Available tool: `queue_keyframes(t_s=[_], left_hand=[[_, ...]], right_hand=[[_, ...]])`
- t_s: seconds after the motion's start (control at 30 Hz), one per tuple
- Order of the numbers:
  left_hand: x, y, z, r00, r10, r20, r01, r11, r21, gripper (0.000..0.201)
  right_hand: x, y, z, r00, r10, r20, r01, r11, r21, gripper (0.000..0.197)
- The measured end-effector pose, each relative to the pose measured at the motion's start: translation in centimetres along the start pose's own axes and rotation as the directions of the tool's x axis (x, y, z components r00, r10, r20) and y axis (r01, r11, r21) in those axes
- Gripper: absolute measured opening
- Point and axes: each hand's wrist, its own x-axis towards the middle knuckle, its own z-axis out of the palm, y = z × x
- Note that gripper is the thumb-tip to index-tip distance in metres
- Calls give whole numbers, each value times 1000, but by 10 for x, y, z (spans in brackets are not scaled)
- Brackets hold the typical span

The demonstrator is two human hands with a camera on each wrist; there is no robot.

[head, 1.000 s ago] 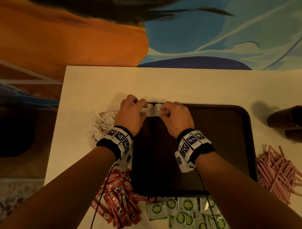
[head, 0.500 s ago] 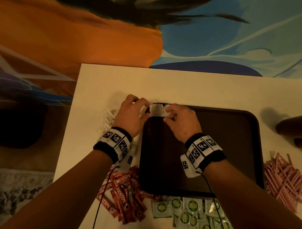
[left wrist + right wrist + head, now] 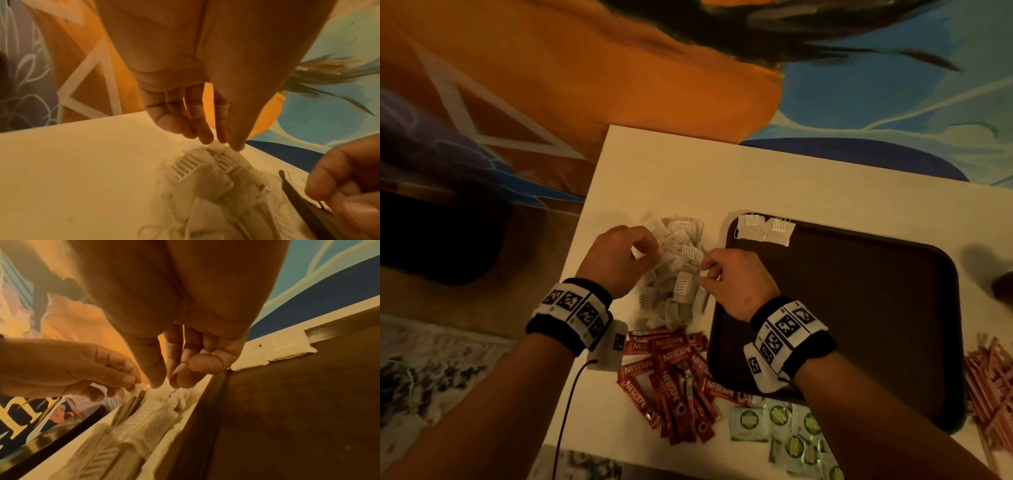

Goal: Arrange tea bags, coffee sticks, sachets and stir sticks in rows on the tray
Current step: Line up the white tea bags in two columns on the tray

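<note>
On the dark tray's (image 3: 859,325) far-left corner lie two tea bags (image 3: 765,229) side by side. Both hands, left (image 3: 616,260) and right (image 3: 736,284), hover over the tea-bag pile (image 3: 678,274) on the worktop (image 3: 671,178), fingertips pinching bags.

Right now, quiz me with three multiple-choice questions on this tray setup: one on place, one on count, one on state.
1. Where is the tea bag pile?
A. left of the tray
B. on the tray
C. right of the tray

2. How many tea bags on the tray?
A. none
B. two
C. six

3. What are the hands doing?
A. resting on the tray
B. holding coffee sticks
C. reaching into the tea bag pile

Answers: 1 A, the pile lies on the table beside the tray's left edge. 2 B, two lie side by side at its far left corner. 3 C, left hand and right hand have fingertips at the pile.
</note>
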Motion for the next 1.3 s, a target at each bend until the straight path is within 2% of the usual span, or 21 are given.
queue_keyframes(t_s=[0.13,0.23,0.4,0.5,0.73,0.97,1.13,1.3], left_hand=[[-12,-8,8,999,18,47,-17,999,-27,24],[-16,-10,17,999,-27,41,28,999,-37,37],[-15,-9,24,994,-100,49,100,995,0,38],[-14,-10,26,990,-115,78,115,993,8,35],[-15,-8,19,993,-83,89,84,996,-4,32],[-17,-6,11,997,-58,50,63,993,-101,27],[-12,-2,13,999,-36,3,36,992,-124,19],[-12,2,14,998,-52,46,57,991,-117,17]], right_hand=[[-5,-12,19,1000,-21,20,23,997,-79,23],[-9,-19,32,999,-29,19,32,988,-152,41],[-10,-24,42,999,-16,-42,7,976,-217,50],[-10,-25,43,998,9,-68,-22,980,-200,45],[-10,-16,35,996,17,-88,-29,990,-136,12],[-13,-10,24,993,8,-114,-8,1000,1,19],[-19,-10,16,987,46,-153,-24,990,141,12],[-21,-7,14,981,38,-189,-1,982,191,11]])
